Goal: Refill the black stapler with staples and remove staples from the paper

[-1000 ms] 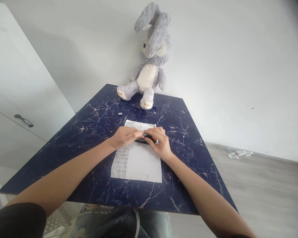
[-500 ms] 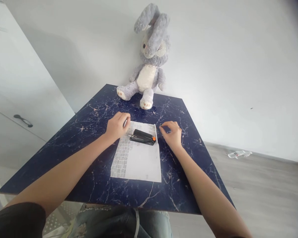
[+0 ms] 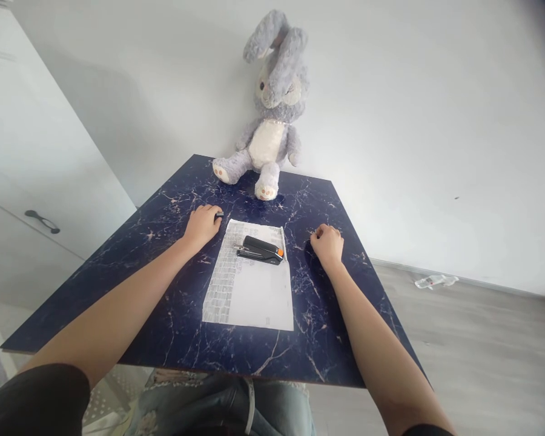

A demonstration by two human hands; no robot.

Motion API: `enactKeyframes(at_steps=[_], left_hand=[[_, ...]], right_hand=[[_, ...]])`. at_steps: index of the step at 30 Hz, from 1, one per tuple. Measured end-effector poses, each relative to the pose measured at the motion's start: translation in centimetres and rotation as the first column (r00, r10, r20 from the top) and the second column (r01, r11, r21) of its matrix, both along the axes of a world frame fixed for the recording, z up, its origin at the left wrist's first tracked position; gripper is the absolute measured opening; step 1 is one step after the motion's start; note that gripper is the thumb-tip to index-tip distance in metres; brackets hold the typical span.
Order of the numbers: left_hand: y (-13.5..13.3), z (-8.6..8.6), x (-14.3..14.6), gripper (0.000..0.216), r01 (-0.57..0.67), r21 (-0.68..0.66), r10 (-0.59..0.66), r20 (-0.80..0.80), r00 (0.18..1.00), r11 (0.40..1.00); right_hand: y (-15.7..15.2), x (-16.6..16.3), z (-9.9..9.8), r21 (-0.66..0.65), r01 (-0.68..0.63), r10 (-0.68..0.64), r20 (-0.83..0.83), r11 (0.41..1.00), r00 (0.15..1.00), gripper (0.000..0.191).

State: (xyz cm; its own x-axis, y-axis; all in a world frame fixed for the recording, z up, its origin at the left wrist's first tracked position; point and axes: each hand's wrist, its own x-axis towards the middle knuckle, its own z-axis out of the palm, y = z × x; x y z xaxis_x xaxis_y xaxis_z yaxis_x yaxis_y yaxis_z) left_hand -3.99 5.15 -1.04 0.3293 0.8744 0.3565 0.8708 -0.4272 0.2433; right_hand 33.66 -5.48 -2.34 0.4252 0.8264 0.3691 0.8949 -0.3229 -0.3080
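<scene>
A black stapler with an orange end lies across the upper part of a printed white paper. Left of the paper, my left hand rests near the table surface, its fingers closed on a small grey strip that looks like staples. On the paper's right side, my right hand is curled on the table with fingertips pressed together. Whatever those fingers hold, if anything, is too small and hidden to make out. Neither hand touches the stapler or the paper.
The dark blue marbled table stands against a white wall. At its far edge sits a grey plush rabbit. A white cabinet with a dark handle is on the left. Clear plastic packaging lies on the floor at right.
My left hand has moved left, away from the paper's top corner, and the grey strip now shows. My right hand has moved right, away from the paper. Stapler and paper stay put.
</scene>
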Motion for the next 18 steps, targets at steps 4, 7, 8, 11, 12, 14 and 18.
enactKeyframes(at_steps=[4, 7, 8, 11, 12, 14, 18], left_hand=[[0.2, 0.1, -0.1, 0.015, 0.043, 0.002, -0.043, 0.051, 0.998, 0.999], [0.4, -0.2, 0.0, 0.012, 0.09, 0.009, -0.09, 0.167, 0.982, 0.996], [0.5, -0.2, 0.1, 0.013, 0.114, 0.019, -0.116, 0.24, 0.964, 0.993], [0.2, -0.3, 0.7, 0.017, 0.21, 0.055, -0.208, 0.505, 0.838, 0.976], [0.0, -0.2, 0.9, 0.021, 0.257, 0.052, -0.239, 0.581, 0.778, 0.965], [-0.5, 0.0, 1.5, 0.029, 0.37, 0.022, -0.283, 0.685, 0.671, 0.929], [-1.2, 0.1, 2.1, 0.037, 0.511, -0.05, -0.29, 0.774, 0.563, 0.858]], right_hand=[[0.6, 0.5, -0.8, -0.002, -0.008, 0.007, -0.117, 1.0, 0.993, 0.009], [0.8, 0.6, -1.2, 0.008, -0.014, 0.015, -0.123, 1.0, 0.992, 0.012], [0.8, 0.6, -1.3, 0.017, -0.02, 0.022, -0.121, 1.0, 0.992, 0.014], [0.8, 0.5, -1.0, 0.09, -0.061, 0.071, -0.112, 0.994, 0.991, 0.021], [0.7, 0.2, -0.8, 0.138, -0.081, 0.096, -0.106, 0.987, 0.99, 0.023], [0.3, -0.7, 0.0, 0.249, -0.148, 0.174, -0.083, 0.957, 0.981, 0.022], [-1.1, -4.6, 1.8, 0.355, -0.469, 0.527, -0.085, 0.809, 0.845, 0.021]])
